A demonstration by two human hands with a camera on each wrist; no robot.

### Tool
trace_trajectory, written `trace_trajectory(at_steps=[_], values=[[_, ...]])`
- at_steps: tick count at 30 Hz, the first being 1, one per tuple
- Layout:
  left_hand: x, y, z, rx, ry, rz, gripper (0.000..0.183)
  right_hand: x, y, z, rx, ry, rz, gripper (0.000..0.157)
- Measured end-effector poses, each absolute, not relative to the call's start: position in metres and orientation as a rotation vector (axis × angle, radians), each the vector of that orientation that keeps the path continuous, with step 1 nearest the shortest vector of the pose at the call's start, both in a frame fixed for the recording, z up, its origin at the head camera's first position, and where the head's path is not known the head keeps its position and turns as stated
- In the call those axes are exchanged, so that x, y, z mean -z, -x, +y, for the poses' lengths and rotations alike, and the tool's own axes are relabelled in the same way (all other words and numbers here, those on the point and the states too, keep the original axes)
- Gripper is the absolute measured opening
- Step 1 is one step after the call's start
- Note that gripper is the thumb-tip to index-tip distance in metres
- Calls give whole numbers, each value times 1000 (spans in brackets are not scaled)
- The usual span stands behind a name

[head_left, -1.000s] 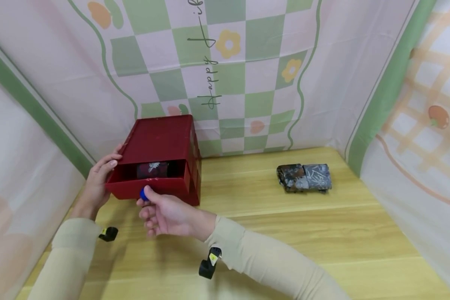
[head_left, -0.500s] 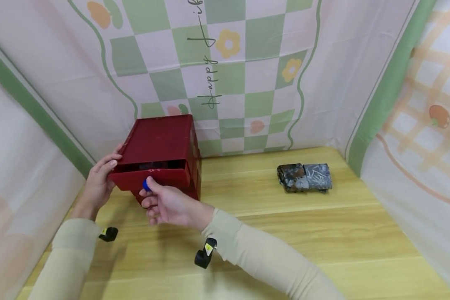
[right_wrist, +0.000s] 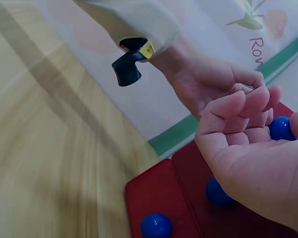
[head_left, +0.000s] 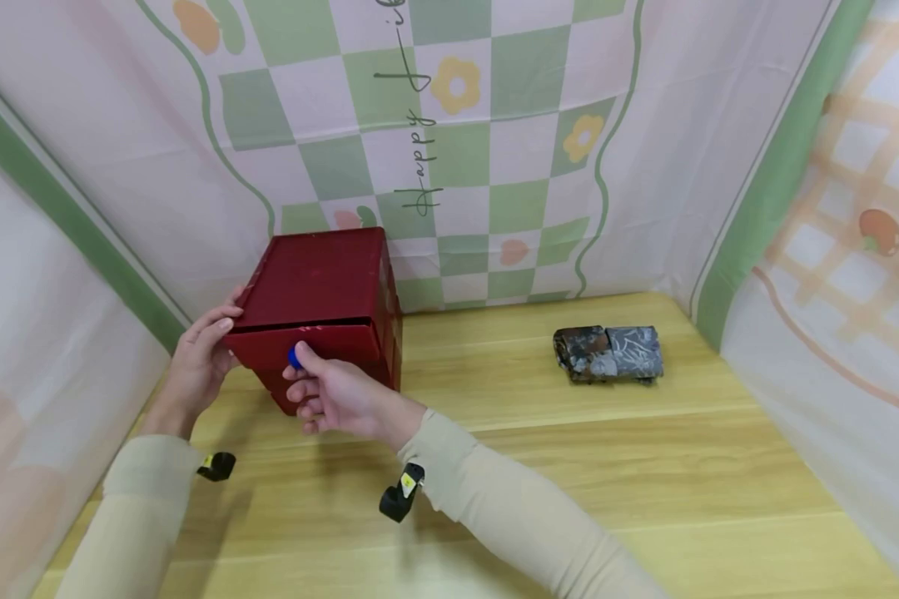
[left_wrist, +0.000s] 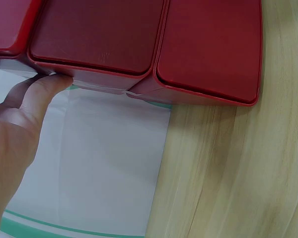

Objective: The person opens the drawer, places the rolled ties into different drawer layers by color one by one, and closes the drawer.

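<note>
A red drawer unit (head_left: 315,274) stands on the wooden table against the back cloth. Its top drawer (head_left: 258,345) sits almost flush, with a thin dark gap along its upper edge. My right hand (head_left: 345,399) pinches the blue knob (head_left: 294,358) of that drawer between thumb and fingers. Two lower blue knobs, a middle one (right_wrist: 218,192) and a bottom one (right_wrist: 156,225), show in the right wrist view. My left hand (head_left: 202,358) rests against the unit's left side near the top, fingers extended along it. The drawer's inside is hidden.
To the right on the table (head_left: 569,466) lies a dark, grey-patterned folded bundle (head_left: 607,355). A checkered cloth (head_left: 457,158) hangs right behind the drawer unit, and further printed cloths line both sides.
My right hand has moved away from me with the knob, and the top drawer has slid in. The dark red-patterned item inside it has gone out of sight. The left hand stays put.
</note>
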State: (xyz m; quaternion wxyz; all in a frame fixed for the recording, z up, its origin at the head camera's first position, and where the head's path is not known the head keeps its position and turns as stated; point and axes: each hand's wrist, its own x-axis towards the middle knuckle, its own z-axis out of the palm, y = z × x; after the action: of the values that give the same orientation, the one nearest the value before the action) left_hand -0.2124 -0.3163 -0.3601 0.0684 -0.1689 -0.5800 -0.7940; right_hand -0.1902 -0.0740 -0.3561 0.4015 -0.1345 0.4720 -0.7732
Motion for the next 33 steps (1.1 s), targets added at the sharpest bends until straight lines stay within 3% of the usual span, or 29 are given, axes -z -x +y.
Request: trace_trajectory(at_steps=[33], values=[[360, 213, -313, 2401, 514, -1681, 24, 364, 203, -77, 1926, 399, 1422, 48]])
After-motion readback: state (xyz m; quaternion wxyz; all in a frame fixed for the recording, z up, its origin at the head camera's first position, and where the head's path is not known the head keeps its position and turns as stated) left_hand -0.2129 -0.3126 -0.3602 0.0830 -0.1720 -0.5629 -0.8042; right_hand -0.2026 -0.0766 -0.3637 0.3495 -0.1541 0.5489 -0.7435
